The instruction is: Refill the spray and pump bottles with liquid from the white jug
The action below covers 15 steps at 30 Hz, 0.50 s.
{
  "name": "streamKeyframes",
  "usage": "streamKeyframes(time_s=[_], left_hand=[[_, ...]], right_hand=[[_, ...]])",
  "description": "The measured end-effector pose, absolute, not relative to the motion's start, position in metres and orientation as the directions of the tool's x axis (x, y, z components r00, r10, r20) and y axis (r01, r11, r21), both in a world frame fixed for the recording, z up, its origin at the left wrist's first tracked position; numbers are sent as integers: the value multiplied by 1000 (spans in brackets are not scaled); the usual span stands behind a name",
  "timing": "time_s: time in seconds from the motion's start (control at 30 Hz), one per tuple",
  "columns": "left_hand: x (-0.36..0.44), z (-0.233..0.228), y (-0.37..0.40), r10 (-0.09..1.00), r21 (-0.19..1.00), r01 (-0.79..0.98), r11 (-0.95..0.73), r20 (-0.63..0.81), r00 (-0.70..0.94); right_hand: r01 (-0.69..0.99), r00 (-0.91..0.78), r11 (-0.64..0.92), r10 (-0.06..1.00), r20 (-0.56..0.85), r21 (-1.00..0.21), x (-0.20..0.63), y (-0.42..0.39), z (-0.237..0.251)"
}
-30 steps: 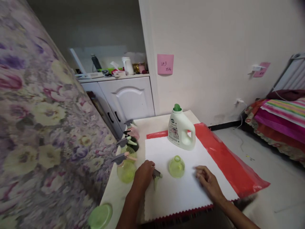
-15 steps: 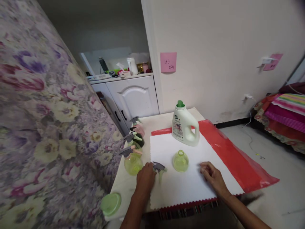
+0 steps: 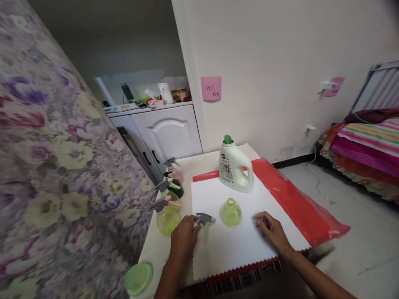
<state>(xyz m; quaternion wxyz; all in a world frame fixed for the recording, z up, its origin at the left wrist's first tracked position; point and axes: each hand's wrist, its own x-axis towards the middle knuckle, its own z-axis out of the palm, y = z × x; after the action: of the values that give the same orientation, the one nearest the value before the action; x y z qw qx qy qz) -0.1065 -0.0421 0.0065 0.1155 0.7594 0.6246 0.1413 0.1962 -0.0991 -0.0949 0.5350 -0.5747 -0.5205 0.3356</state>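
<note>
— On the white cloth sheet (image 3: 237,245), what have you got under your hands?

— My left hand (image 3: 183,238) is closed around the grey plastic trigger spray head (image 3: 203,220), its dip tube trailing toward me on the sheet. Just beside it stands the open yellow-green translucent plastic bottle (image 3: 231,212), neck up, untouched. My right hand (image 3: 271,230) rests on the sheet near it, fingers loosely curled, holding nothing.

— How will they handle?

— I judge both light. The head is stiff; hold it by the collar, since the thin tube would bend. The bottle looks empty and easily tipped, so grip its body.

— And the count?

— 1 loose head, 1 open bottle, 1 white plastic detergent jug with a green cap (image 3: 234,168), and 3 capped spray bottles (image 3: 168,207) in a row at the left edge, as far as I can see.
</note>
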Motion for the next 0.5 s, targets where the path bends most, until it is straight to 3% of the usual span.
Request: streamKeyframes(time_s=[0.17, 0.3, 0.4, 0.5], left_hand=[[-107, 34, -41, 979, 729, 654, -202, 144, 142], [-95, 57, -39, 989, 979, 148, -143, 139, 40], [-74, 74, -39, 989, 957, -248, -150, 148, -27], [-50, 87, -38, 988, 856, -494, -151, 150, -42]], right_hand=[[256, 234, 122, 955, 184, -959, 197, -97, -96], [262, 237, 128, 952, 193, -957, 196, -97, -96], [263, 238, 135, 950, 200, -955, 195, -97, -94], [264, 233, 138, 951, 202, -955, 195, -96, -93]])
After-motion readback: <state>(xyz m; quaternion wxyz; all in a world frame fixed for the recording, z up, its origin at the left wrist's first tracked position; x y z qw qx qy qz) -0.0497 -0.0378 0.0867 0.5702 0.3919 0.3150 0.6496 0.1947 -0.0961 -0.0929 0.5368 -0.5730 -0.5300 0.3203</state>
